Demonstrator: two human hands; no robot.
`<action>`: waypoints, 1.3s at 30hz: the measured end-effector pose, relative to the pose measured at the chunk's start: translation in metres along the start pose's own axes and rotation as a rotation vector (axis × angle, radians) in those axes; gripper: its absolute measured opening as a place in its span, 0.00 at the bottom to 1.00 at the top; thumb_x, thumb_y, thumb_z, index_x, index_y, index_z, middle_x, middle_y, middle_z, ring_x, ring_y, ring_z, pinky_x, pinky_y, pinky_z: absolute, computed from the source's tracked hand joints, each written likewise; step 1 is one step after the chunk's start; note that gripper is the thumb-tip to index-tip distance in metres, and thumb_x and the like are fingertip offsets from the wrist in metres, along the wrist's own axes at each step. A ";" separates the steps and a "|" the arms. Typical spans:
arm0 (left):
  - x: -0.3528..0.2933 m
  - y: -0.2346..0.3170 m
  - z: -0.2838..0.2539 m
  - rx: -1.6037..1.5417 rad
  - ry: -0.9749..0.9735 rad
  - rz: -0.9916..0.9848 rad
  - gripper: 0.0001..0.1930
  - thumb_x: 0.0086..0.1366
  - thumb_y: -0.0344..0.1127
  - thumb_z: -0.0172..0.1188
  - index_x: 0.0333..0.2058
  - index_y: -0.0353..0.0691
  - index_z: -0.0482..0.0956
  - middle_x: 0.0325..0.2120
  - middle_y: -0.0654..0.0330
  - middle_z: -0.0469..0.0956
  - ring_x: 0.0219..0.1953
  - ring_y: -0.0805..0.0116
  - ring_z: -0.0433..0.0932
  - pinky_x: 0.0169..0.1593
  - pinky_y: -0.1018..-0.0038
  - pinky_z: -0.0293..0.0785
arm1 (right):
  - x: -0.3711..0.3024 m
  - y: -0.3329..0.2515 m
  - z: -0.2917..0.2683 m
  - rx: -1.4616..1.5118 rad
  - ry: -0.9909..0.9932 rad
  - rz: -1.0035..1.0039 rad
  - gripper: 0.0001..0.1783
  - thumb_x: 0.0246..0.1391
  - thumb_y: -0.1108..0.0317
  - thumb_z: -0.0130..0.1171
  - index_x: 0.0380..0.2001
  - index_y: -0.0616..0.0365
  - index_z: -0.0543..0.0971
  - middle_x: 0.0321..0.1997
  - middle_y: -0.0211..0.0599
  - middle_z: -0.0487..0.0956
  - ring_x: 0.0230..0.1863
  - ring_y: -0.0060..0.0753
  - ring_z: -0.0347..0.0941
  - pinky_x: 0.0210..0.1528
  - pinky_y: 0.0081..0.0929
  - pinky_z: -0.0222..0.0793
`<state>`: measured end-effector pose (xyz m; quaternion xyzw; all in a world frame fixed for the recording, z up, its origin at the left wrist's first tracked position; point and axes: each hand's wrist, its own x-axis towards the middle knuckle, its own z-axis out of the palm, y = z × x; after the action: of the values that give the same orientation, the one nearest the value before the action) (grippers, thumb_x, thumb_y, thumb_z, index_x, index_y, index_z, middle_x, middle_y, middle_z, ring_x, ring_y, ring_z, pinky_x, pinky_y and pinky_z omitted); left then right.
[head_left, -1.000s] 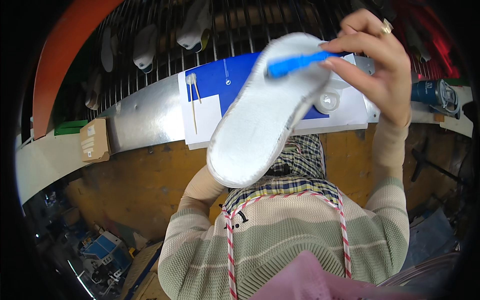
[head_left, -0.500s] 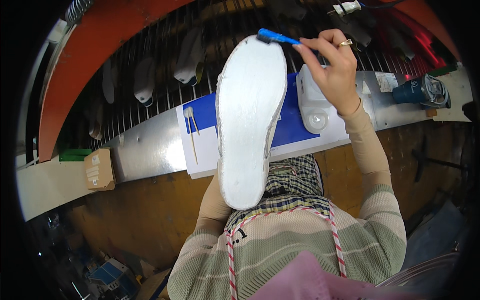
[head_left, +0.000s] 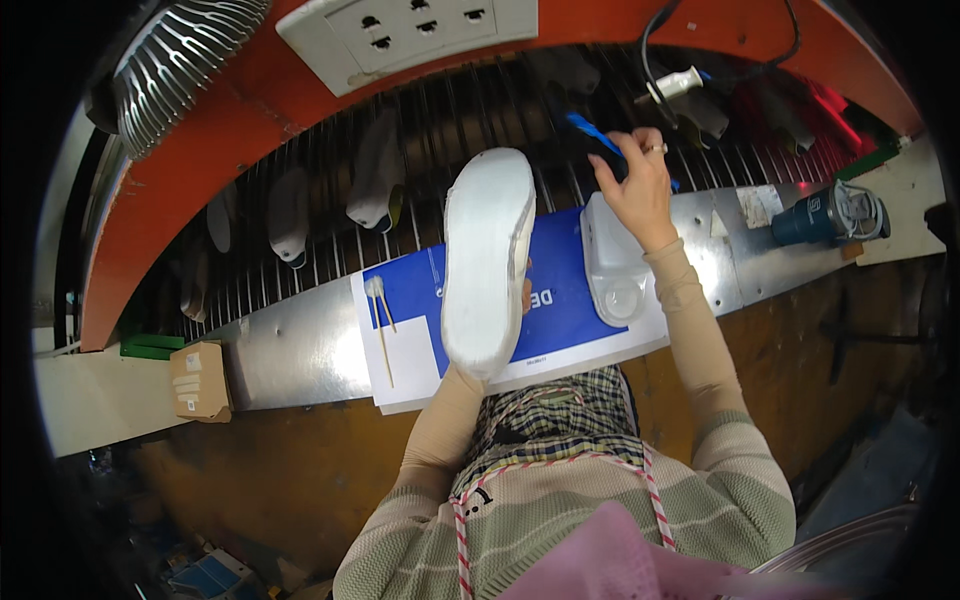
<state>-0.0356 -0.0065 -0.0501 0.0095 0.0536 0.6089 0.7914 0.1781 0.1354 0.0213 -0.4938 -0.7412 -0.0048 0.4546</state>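
A shoe (head_left: 487,260) is held up over the bench with its white-coated sole facing me, toe pointing away. My left hand (head_left: 527,288) grips it from behind; only some fingers show at its right edge, and the rest is hidden. To the right, apart from the shoe, my right hand (head_left: 642,195) pinches a small blue brush (head_left: 592,130) between thumb and fingers. Below that hand sits a white translucent plastic container (head_left: 607,245) with a round cup-like part at its near end. Thin sticks with white tips (head_left: 384,345) lie left of the shoe.
A blue and white sheet (head_left: 555,265) covers part of the metal ledge (head_left: 290,345). Beyond run dark rods (head_left: 430,140) carrying several shoe uppers (head_left: 376,180). A cardboard box (head_left: 200,380) stands left, a blue tumbler (head_left: 815,218) right. A white plug (head_left: 675,85) hangs above.
The brush has left the sole's toe, and my right hand has moved right and away from it. The shoe is lower and tipped farther back. My view has shifted upward, showing a socket strip.
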 end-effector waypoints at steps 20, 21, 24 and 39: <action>0.166 0.054 -0.090 -0.002 0.423 -0.035 0.25 0.72 0.63 0.42 0.50 0.51 0.76 0.42 0.62 0.79 0.40 0.57 0.77 0.34 0.67 0.80 | -0.023 0.032 0.031 -0.125 -0.200 0.156 0.07 0.60 0.67 0.58 0.32 0.58 0.80 0.37 0.42 0.74 0.34 0.52 0.75 0.32 0.45 0.71; 0.173 0.056 -0.091 -0.006 0.426 -0.019 0.24 0.72 0.61 0.42 0.50 0.51 0.76 0.42 0.63 0.79 0.39 0.58 0.77 0.34 0.67 0.80 | -0.023 0.032 0.031 -0.133 -0.203 0.154 0.07 0.60 0.67 0.58 0.32 0.58 0.79 0.37 0.42 0.74 0.34 0.52 0.75 0.32 0.45 0.71; 0.207 0.071 -0.084 0.020 0.559 0.085 0.19 0.74 0.51 0.43 0.50 0.46 0.75 0.41 0.59 0.79 0.43 0.60 0.78 0.40 0.61 0.82 | -0.024 0.033 0.030 -0.132 -0.197 0.141 0.06 0.60 0.67 0.58 0.33 0.58 0.79 0.37 0.43 0.74 0.34 0.53 0.75 0.33 0.45 0.71; 0.156 0.212 -0.027 2.165 0.441 0.803 0.25 0.63 0.40 0.60 0.58 0.40 0.74 0.57 0.51 0.75 0.57 0.51 0.75 0.60 0.63 0.70 | -0.026 0.028 0.022 -0.070 -0.201 0.174 0.04 0.56 0.70 0.60 0.31 0.60 0.79 0.37 0.45 0.75 0.36 0.54 0.77 0.38 0.47 0.73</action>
<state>-0.2030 0.1971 -0.0714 0.5877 0.6720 0.4403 0.0955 0.1869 0.1408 -0.0220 -0.5696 -0.7369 0.0583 0.3594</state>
